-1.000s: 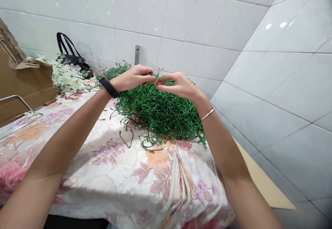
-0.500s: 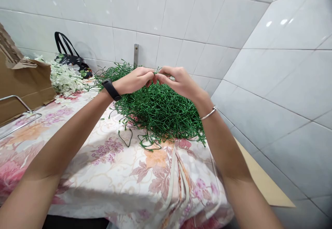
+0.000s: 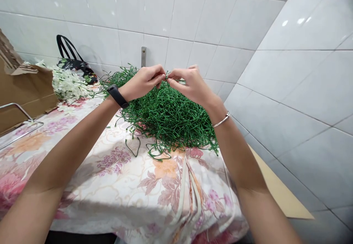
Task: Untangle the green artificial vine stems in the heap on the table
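A large tangled heap of green artificial flower stems (image 3: 176, 117) lies on the floral tablecloth (image 3: 110, 192). Above it, my left hand (image 3: 147, 81), with a black band on the wrist, pinches a thin green stem (image 3: 166, 75) at its tip. My right hand (image 3: 190, 84), wearing a silver bangle, grips the same stem from the other side, fingertips almost touching those of the left. Part of the stem is hidden behind the fingers. A few loose stems (image 3: 159, 155) lie in front of the heap.
White artificial flowers (image 3: 67, 84) are piled at the left beside a torn cardboard box (image 3: 30, 89) and a black floral bag (image 3: 74, 65). A bent metal wire frame (image 3: 26, 120) sits at the left edge. Tiled walls (image 3: 187, 19) close off the back and right.
My fingertips have shifted slightly, and the left fingers have lifted and now pinch more visibly at the stem. The view has moved a little; the heap stays as it was.
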`<move>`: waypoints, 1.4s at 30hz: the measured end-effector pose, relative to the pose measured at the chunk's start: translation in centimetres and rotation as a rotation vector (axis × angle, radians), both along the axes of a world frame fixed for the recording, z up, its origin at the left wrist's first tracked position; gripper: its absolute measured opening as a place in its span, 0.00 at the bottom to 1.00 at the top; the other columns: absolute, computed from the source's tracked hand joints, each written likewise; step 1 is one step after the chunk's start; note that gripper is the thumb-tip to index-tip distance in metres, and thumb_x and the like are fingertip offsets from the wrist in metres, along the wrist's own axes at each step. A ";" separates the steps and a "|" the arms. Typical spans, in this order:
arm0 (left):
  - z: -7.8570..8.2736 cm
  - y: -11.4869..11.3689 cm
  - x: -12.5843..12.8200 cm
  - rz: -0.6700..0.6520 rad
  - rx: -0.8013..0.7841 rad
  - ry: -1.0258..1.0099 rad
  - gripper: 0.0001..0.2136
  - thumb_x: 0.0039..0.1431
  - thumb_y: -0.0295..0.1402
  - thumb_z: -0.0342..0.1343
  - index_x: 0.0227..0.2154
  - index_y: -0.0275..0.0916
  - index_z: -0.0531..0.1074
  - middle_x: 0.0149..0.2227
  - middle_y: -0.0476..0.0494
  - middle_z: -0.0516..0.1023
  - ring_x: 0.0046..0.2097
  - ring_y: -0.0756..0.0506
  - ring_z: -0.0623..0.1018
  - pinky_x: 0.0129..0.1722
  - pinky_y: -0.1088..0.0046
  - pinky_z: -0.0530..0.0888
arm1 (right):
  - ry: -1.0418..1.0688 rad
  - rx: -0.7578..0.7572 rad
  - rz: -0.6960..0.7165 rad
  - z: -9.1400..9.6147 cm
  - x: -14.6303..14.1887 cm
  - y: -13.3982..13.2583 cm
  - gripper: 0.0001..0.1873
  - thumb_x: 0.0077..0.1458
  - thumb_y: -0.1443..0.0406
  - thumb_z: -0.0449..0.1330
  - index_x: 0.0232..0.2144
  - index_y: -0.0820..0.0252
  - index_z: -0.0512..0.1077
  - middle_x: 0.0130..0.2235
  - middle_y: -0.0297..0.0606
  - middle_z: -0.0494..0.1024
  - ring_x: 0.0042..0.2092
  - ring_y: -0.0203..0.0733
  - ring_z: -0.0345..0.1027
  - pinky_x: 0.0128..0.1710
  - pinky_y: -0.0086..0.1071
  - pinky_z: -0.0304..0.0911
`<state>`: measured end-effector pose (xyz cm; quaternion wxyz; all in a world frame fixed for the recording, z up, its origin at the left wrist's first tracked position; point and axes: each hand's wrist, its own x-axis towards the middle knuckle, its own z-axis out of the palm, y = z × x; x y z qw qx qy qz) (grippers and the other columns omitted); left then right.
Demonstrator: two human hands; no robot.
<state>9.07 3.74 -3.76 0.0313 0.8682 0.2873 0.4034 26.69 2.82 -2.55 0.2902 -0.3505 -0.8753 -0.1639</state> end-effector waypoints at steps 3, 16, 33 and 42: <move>-0.1 -0.2 0.3 0.058 0.047 0.019 0.05 0.56 0.26 0.44 0.29 0.34 0.65 0.22 0.51 0.68 0.23 0.55 0.64 0.25 0.79 0.60 | -0.012 -0.002 0.004 -0.1 -0.1 0.0 0.13 0.55 0.62 0.44 0.30 0.59 0.67 0.26 0.30 0.67 0.29 0.30 0.57 0.44 0.34 0.42; -1.1 -0.9 2.1 0.401 0.256 0.144 0.10 0.59 0.30 0.38 0.35 0.34 0.65 0.22 0.46 0.66 0.24 0.51 0.64 0.24 0.75 0.57 | 0.071 0.127 -0.160 -0.7 -1.2 0.2 0.13 0.53 0.64 0.45 0.20 0.62 0.60 0.20 0.32 0.58 0.25 0.31 0.49 0.39 0.35 0.47; -3.0 0.4 2.6 0.580 0.239 0.375 0.11 0.58 0.29 0.37 0.38 0.31 0.63 0.25 0.37 0.72 0.25 0.45 0.71 0.22 0.73 0.56 | -0.058 0.095 -0.248 -2.2 -1.9 1.7 0.12 0.54 0.68 0.45 0.21 0.63 0.61 0.22 0.34 0.61 0.29 0.33 0.53 0.43 0.39 0.47; -2.9 0.2 2.7 0.578 0.224 0.351 0.11 0.56 0.28 0.38 0.37 0.32 0.64 0.26 0.38 0.73 0.25 0.45 0.70 0.21 0.72 0.53 | -0.042 0.163 -0.242 -2.4 -2.3 1.7 0.11 0.53 0.67 0.45 0.23 0.63 0.62 0.23 0.36 0.62 0.31 0.35 0.53 0.46 0.39 0.46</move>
